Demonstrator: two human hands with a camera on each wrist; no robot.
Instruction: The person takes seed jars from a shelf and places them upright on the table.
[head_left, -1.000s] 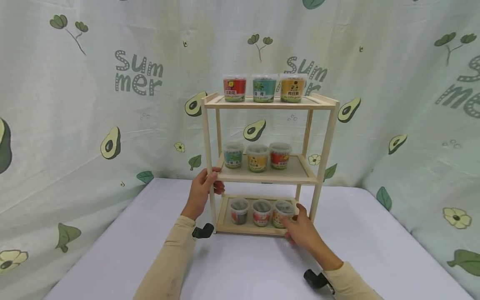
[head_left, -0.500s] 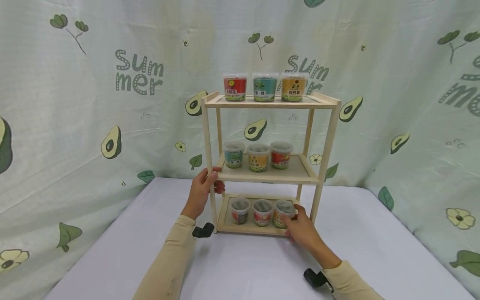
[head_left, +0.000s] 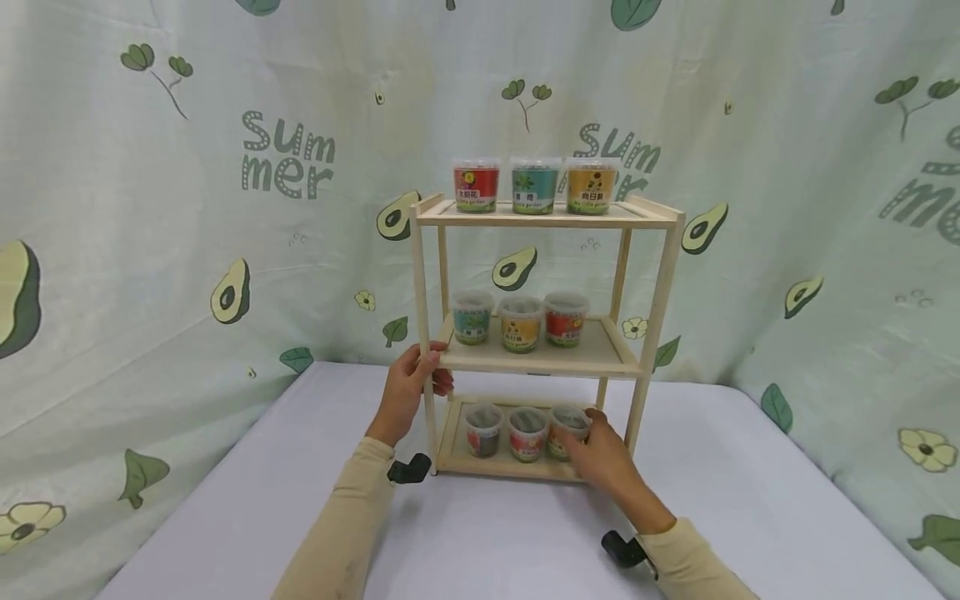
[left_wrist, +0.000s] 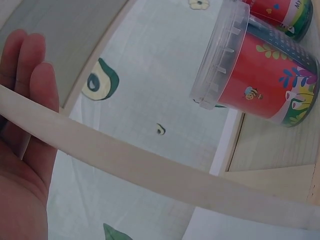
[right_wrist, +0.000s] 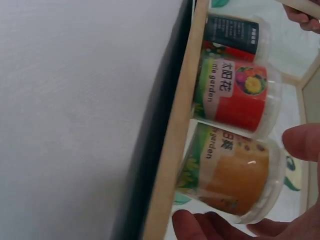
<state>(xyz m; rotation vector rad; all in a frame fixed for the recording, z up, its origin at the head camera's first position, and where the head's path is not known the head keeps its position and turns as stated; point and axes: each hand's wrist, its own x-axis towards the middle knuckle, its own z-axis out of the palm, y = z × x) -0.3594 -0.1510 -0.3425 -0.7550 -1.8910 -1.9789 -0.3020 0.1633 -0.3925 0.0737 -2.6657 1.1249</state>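
A three-tier wooden shelf rack (head_left: 540,364) stands on the table, with lidded plastic tubs on every tier. My left hand (head_left: 411,387) grips its left front post (left_wrist: 145,162) at middle-tier height, fingers behind the post. On the bottom tier, my right hand (head_left: 600,450) holds the rightmost tub, orange-labelled (right_wrist: 232,172), with the thumb at the lid side and the other fingers around the far side. That tub tilts slightly compared with its neighbour. Beside it are a red-labelled tub (right_wrist: 235,95) and another red tub with a dark panel (head_left: 483,429).
The middle tier bears a teal tub (head_left: 472,318), an orange tub (head_left: 520,325) and a red tub (head_left: 566,320). Red (head_left: 476,187), teal (head_left: 534,188) and orange (head_left: 591,188) tubs line the top tier. A printed curtain (head_left: 337,250) hangs behind the white table (head_left: 480,542).
The head view has shifted, so the scene sits slightly lower. The held tub has risen a little relative to the bottom tier. The left hand keeps its place on the post.
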